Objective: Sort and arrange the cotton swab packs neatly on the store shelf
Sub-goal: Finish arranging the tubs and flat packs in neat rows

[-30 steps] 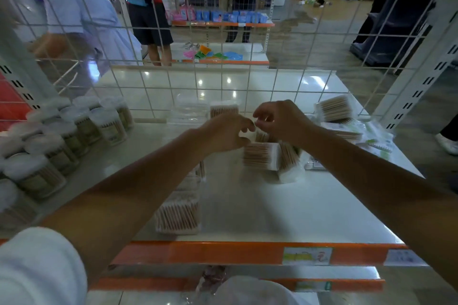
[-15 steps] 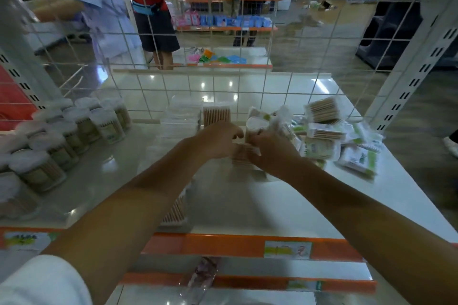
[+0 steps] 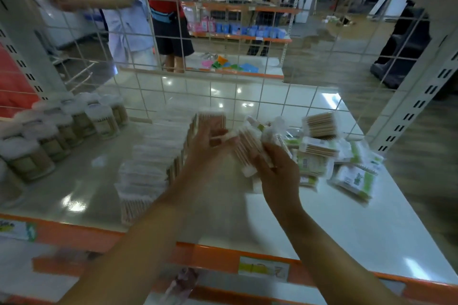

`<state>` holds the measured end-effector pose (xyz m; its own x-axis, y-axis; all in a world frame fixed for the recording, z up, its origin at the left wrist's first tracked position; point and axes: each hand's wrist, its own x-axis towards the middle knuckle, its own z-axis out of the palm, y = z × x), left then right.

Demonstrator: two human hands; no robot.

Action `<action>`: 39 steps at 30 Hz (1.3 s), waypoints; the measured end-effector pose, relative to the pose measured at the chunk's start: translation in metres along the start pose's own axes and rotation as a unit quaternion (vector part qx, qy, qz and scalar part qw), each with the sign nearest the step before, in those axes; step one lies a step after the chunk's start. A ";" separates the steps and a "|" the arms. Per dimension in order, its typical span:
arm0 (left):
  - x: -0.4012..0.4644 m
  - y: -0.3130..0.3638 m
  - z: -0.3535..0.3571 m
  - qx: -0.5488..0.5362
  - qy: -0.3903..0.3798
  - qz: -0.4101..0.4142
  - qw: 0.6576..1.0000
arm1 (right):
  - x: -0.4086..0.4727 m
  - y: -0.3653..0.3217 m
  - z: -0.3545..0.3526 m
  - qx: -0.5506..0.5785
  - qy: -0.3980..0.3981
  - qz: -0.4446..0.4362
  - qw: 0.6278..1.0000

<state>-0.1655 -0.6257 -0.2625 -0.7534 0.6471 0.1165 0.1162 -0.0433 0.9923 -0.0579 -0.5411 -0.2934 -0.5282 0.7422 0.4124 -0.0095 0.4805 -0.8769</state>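
The white shelf (image 3: 322, 225) has an orange front edge; its front right part lies bare. Round swab jars (image 3: 62, 131) crowd the left edge. A row of swab packs (image 3: 148, 163) runs from the front edge toward the wire grid (image 3: 223, 91). Loose packs (image 3: 334, 156) lie near the right edge. Both hands, left hand (image 3: 210, 146) and right hand (image 3: 277, 168), close around one cotton swab pack (image 3: 247, 148) above the middle.

Your two bare forearms reaching forward and converging, left hand (image 3: 207, 146) palm-down with fingers spread — blurred, right hand (image 3: 277, 168) turned palm-up, fingers curled in a grip — hands nearly touching
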 end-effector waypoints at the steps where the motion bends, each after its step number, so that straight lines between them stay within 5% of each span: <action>1: -0.004 -0.001 0.002 -0.023 -0.007 0.004 1.000 | -0.001 -0.002 0.001 0.029 0.009 0.005 1.000; 15: -0.028 0.006 -0.036 -0.219 -0.104 0.012 0.970 | -0.016 -0.052 0.023 0.178 0.008 0.030 0.984; 27: -0.029 0.014 -0.108 -0.263 -0.160 0.016 0.951 | -0.039 -0.100 0.081 0.273 0.044 0.033 0.960; 34: -0.030 0.009 -0.147 -0.296 -0.185 0.044 0.936 | -0.042 -0.117 0.117 0.192 0.054 -0.005 0.980; 39: -0.027 0.007 -0.175 -0.257 -0.120 0.072 0.956 | -0.044 -0.142 0.139 0.110 0.015 0.080 0.991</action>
<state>-0.2574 -0.7771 -0.2512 -0.5767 0.7591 0.3018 -0.1722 -0.4741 0.8635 -0.1512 -0.7068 -0.2212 -0.5130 0.8153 0.2684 -0.1147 0.2448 -0.9628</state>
